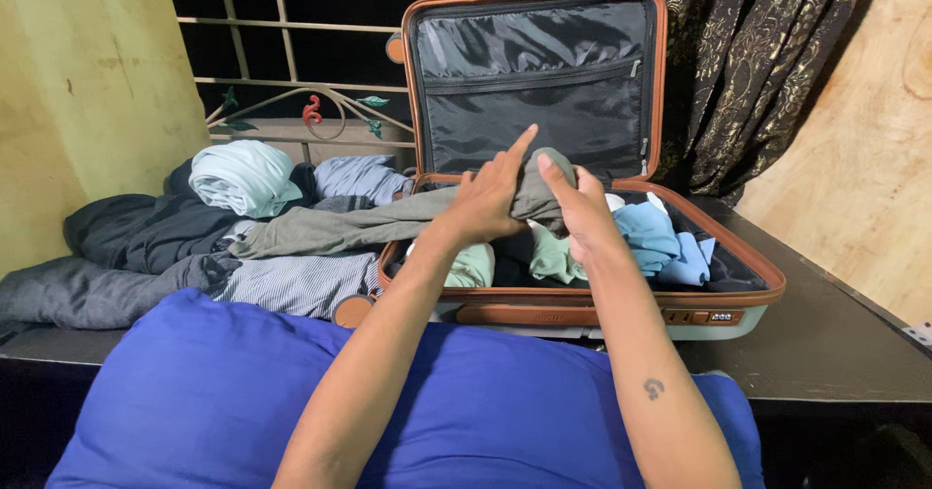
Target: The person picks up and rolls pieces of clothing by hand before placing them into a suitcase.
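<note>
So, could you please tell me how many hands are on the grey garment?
2: the left hand presses the grey garment over the open suitcase, and the right hand grips its rolled end beside it.

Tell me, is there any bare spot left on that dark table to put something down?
Yes: the dark table lies bare right of the open suitcase, out to the wooden wall. Left of the case is crowded with piled clothes. The case itself is packed with folded garments, and both hands, left hand and right hand, press a grey-green garment there.
</note>
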